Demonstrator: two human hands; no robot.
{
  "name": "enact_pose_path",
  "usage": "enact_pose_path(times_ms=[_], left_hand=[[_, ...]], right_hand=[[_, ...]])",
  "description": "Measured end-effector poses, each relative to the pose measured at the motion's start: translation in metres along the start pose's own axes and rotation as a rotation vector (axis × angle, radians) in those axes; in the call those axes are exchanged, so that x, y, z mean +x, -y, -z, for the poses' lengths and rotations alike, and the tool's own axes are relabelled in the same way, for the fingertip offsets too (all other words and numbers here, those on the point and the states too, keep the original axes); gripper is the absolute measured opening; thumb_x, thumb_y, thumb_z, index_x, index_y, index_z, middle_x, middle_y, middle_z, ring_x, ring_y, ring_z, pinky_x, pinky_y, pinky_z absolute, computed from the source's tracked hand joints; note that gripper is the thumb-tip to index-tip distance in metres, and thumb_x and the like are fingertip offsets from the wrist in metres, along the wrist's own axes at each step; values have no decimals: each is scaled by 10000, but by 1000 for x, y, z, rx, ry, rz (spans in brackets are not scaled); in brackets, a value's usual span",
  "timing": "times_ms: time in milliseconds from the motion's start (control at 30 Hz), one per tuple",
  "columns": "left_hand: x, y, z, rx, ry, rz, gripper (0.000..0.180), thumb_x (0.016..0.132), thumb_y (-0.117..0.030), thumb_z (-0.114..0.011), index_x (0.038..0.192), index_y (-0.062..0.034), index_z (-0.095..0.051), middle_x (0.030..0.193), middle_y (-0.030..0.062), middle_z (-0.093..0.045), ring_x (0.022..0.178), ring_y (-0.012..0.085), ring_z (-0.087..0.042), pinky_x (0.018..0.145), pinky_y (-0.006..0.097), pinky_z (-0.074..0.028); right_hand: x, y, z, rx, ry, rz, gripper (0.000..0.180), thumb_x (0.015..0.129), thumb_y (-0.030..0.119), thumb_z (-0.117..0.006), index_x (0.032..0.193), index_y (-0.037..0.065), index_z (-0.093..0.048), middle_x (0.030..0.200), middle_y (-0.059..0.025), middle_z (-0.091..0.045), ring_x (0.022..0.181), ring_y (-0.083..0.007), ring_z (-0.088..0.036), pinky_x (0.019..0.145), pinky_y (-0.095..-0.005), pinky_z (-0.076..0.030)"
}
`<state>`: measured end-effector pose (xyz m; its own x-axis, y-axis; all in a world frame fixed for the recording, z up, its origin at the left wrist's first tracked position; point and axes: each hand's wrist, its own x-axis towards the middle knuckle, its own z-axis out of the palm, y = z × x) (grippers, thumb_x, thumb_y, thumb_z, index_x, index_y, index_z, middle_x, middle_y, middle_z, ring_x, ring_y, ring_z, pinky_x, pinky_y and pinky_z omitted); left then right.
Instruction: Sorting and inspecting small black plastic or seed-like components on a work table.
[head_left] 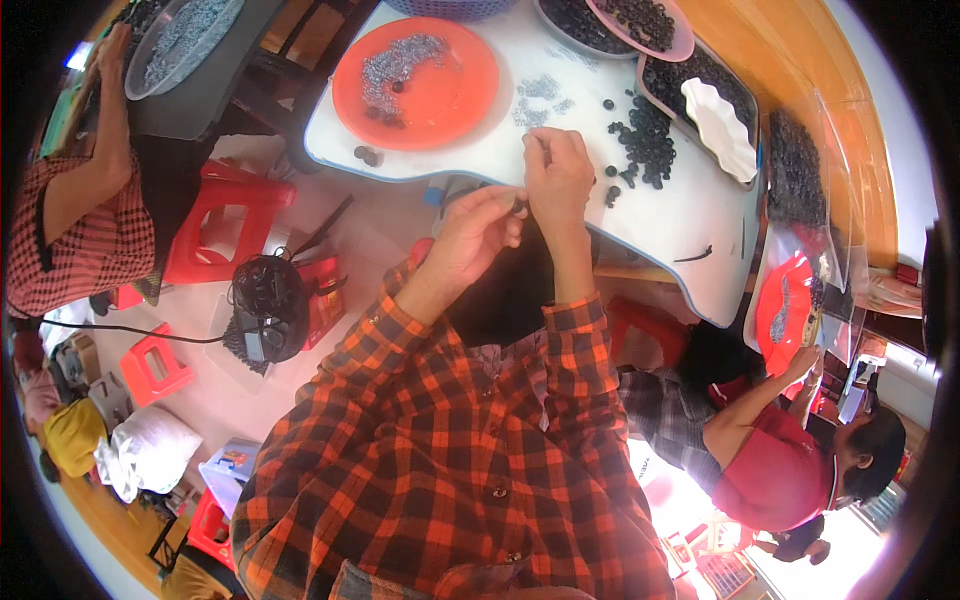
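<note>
At the table's near edge, my left hand pinches a small dark round part between thumb and fingertips. My right hand is just right of it and a little higher, its fingers closed together; what they hold, if anything, is hidden. Beyond the right fingertips lie loose small silvery pieces on the white table. A pile of small black round parts spreads to the right. On the left stands an orange plate with silvery pieces and a few dark parts on it.
Several containers line the far side: a blue basket, a pink bowl and a tray of black parts with a white wavy dish. Co-workers sit at left and right. A red stool stands at left.
</note>
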<state>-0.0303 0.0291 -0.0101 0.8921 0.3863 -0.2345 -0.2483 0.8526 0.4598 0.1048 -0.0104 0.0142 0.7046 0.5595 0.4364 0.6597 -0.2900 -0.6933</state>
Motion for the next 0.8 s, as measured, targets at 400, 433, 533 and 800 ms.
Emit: enact_pose_path(times_ms=[400, 433, 533, 800], left_hand=[[3, 0, 4, -12, -35, 31, 215, 949, -136, -549, 1082, 23, -611, 903, 77, -622, 693, 112, -572, 621, 253, -483], [3, -1, 3, -11, -34, 35, 214, 949, -138, -553, 1080, 21, -613, 901, 76, -623, 691, 111, -572, 620, 254, -484], [3, 1, 4, -16, -27, 38, 213, 949, -143, -559, 1076, 18, -617, 897, 74, -625, 689, 109, -574, 618, 254, -486], [4, 0, 6, -20, -44, 29, 218, 949, -141, -564, 1089, 20, -609, 901, 77, -630, 689, 110, -579, 617, 256, -490]], right_hand=[[14, 0, 2, -378, 148, 126, 89, 829, 120, -633, 900, 94, -680, 821, -91, -553, 780, -297, -604, 633, -420, -499], [13, 0, 5, -397, 160, 110, 93, 826, 116, -634, 903, 93, -682, 822, -90, -555, 781, -295, -607, 631, -420, -499], [12, -2, 9, -407, 146, 111, 99, 822, 100, -631, 903, 88, -687, 815, -88, -555, 781, -290, -609, 629, -412, -499], [26, 4, -4, -352, 137, 225, 199, 780, 57, -616, 950, 90, -712, 793, -86, -553, 782, -275, -599, 654, -398, -497]])
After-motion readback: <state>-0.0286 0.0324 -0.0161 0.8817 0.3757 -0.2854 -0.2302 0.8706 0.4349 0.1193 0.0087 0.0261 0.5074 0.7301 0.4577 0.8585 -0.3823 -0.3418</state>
